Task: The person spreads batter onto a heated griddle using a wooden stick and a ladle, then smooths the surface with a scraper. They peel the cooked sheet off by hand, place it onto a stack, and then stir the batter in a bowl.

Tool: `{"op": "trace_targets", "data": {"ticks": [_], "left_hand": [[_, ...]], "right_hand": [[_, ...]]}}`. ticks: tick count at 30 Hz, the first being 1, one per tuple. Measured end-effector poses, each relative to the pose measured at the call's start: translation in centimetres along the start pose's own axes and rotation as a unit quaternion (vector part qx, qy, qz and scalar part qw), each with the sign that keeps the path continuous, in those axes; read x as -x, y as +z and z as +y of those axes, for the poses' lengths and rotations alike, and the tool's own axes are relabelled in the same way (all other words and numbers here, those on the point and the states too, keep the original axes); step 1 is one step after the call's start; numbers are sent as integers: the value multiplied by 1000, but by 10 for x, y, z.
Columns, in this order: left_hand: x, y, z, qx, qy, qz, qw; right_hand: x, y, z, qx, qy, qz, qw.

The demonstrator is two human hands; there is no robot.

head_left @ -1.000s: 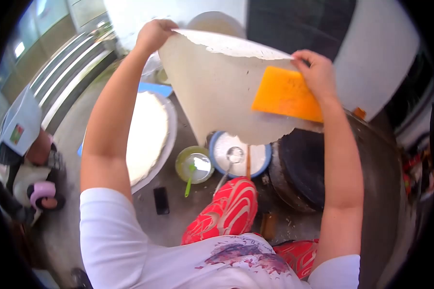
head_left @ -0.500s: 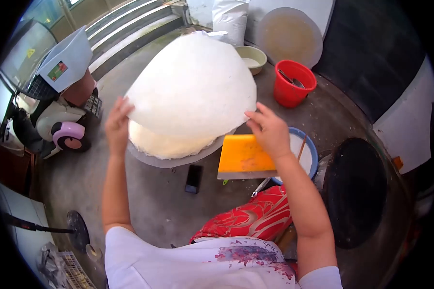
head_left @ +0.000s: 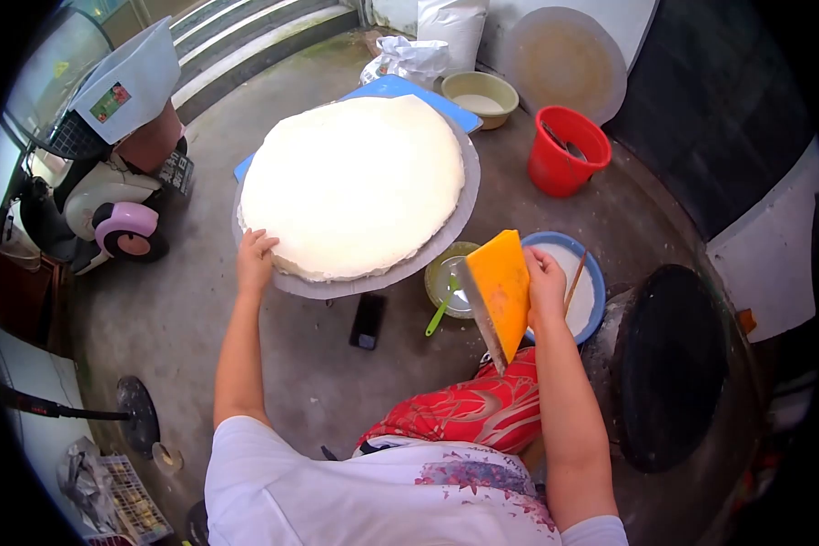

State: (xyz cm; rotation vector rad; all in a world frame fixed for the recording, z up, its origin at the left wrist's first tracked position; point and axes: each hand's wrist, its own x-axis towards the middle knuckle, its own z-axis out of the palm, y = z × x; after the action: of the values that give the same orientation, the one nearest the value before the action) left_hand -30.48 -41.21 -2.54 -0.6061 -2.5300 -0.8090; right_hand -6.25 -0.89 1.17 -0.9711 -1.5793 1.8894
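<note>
A stack of thin, round, pale pancakes (head_left: pixel 355 182) lies flat on a round grey board (head_left: pixel 469 187). At its near left edge, my left hand (head_left: pixel 257 259) rests with fingers stretched out on the rim. My right hand (head_left: pixel 546 289) grips an orange scraper (head_left: pixel 500 287) with a greyish edge, holding it tilted over my lap. Just behind the scraper stands a blue basin (head_left: pixel 596 291) of white batter, with a thin wooden stick (head_left: pixel 574 284) in it. A small bowl (head_left: pixel 439 287) with a green-handled utensil (head_left: pixel 439 318) sits on the scraper's left.
At my right is a round black griddle (head_left: pixel 672 369). A red bucket (head_left: pixel 564 173) and a greenish basin (head_left: pixel 487 96) stand farther back. A phone (head_left: pixel 367 320) lies on the floor. A scooter (head_left: pixel 118 218) is parked at left, near the steps (head_left: pixel 255 55).
The thin pancake sheet held up by both hands now lies flat on the stack. My right hand has drawn back toward me with the scraper, turning it upright; my left hand has lowered.
</note>
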Motion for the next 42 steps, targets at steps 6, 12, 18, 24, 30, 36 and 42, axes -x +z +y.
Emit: {"op": "trace_targets", "data": {"ticks": [6, 12, 18, 24, 30, 36, 42], "left_hand": [[-3, 0, -10, -30, -67, -57, 996], [5, -9, 32, -136, 35, 8, 990], [60, 19, 199, 557, -185, -315, 746], [33, 63, 280, 722, -372, -220, 540], [-77, 159, 241, 704, -511, -49, 491], [-116, 194, 210, 691, -535, -37, 485], [-85, 184, 201, 757, -444, -59, 475]], "right_hand": [[22, -1, 6, -73, 260, -18, 963], [28, -9, 12, -214, 175, -116, 954], [34, 16, -4, -356, 141, -193, 903], [48, 30, -24, -232, 101, -206, 945], [33, -48, -49, -101, 97, -159, 977], [10, -170, 45, 30, 136, 40, 989], [18, -223, 168, 249, 222, 79, 939]]}}
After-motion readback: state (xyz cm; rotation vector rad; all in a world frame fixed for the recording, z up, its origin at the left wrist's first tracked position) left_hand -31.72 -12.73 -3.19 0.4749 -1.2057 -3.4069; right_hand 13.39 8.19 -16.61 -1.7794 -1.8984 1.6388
